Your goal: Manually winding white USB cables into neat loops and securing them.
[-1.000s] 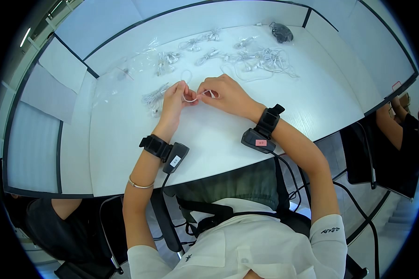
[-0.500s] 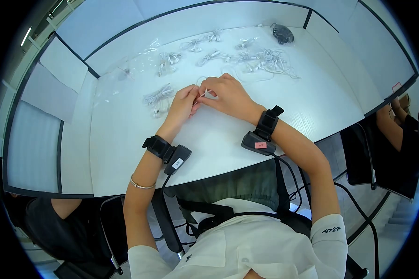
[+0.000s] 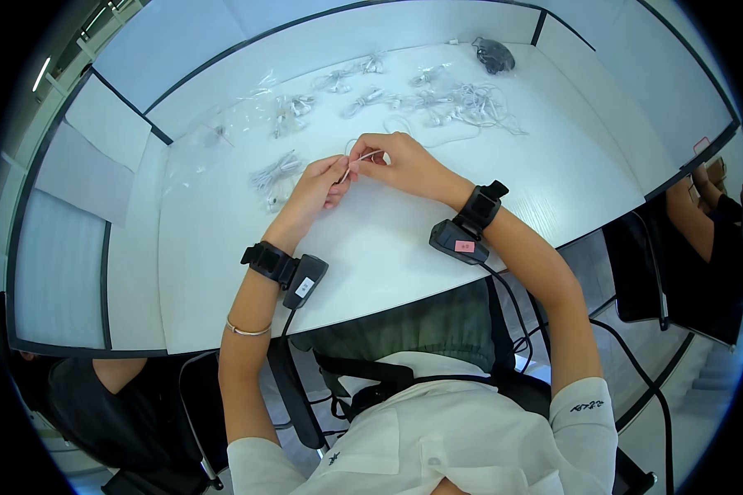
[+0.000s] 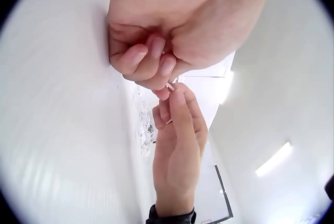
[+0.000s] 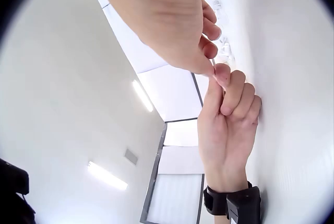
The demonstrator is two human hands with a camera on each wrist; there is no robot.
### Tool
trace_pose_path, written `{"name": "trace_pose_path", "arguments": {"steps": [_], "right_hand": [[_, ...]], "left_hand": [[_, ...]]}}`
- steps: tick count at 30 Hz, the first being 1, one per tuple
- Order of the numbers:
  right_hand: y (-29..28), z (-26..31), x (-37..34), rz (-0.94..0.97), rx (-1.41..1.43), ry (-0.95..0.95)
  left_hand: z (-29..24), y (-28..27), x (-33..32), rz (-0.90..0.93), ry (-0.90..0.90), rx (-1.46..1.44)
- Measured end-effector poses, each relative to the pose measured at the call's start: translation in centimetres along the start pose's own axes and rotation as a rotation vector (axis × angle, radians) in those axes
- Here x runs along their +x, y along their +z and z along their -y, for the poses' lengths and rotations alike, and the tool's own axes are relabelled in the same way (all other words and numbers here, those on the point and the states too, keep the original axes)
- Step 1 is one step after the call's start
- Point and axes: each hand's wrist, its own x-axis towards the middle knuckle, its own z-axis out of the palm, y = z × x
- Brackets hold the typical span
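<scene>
Over the middle of the table, my two hands meet fingertip to fingertip on a thin white cable [image 3: 370,154]. The left hand [image 3: 318,186] has its fingers curled into the palm and grips one part of the cable; most of that part is hidden inside the fist. Between thumb and forefinger, the right hand [image 3: 400,165] pinches the cable right beside the left fingertips. A short white piece [image 4: 170,86] shows between the hands in the left wrist view. Just beyond the left hand lies a bundle of white cables [image 3: 276,171].
A loose tangle of white cables [image 3: 483,107] lies at the back right. Several smaller coiled bundles sit along the back, among them one bundle [image 3: 293,111] near clear plastic wrapping [image 3: 191,157]. A dark bagged item [image 3: 494,56] stands near the back panel. Low partitions [image 3: 132,256] border the table.
The left hand has shifted slightly right, closing up to the right hand. The cable loop that showed between the hands has drawn in, and the left fingers are more curled.
</scene>
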Motion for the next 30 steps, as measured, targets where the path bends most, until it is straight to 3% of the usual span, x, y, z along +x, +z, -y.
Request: {"name": "trace_pose_path", "arguments": {"steps": [4,11,17,20,30], "right_hand": [[-0.5,0.1,0.1,-0.07,-0.021,-0.024],[-1.1,-0.1,0.0,-0.019,-0.193,-0.083],[-1.4,0.5,0.1,0.035,-0.123,0.048],[-1.3,0.2,0.1,0.029,-0.027,-0.058],[-1.7,0.5,0.2,0.091,0.19,-0.069]], "left_hand": [[0.1,-0.3,0.1,0.022,-0.028,0.028],[-0.1,0.0,-0.1,0.052,-0.032,0.01],[0.0,0.0,0.0,0.083,0.014,-0.063],[-0.1,0.1,-0.1,0.071,0.015,-0.074],[-0.3,-0.1,-0.2,0.182,0.021,-0.17]]}}
